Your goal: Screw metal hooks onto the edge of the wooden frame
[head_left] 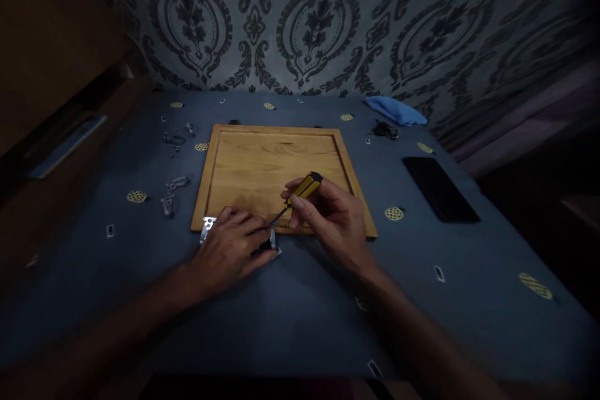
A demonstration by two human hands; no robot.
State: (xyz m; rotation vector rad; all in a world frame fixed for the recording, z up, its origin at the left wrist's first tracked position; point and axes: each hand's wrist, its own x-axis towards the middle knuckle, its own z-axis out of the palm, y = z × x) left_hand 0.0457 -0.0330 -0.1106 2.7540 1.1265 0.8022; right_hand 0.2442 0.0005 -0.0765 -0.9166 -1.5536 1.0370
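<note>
A wooden panel (276,165) with a raised frame lies flat on the table. My left hand (229,250) is closed over a shiny metal fitting (207,228) at the panel's near edge, left of the middle. Most of the fitting is hidden under the fingers; only its two ends show. In my right hand (340,222) is a screwdriver (305,187) with a yellow and black handle, gripped between thumb and fingers. Its shaft slants down and left, and the tip ends beside my left fingertips. Whether the tip sits in a screw is too small to tell.
Left of the panel lie metal hinge-like parts (169,200) and, farther back, small metal pieces (174,139). At right are a black flat phone-like object (440,190), a small dark item (387,130) and a blue cloth (397,110) against the patterned wall (255,25).
</note>
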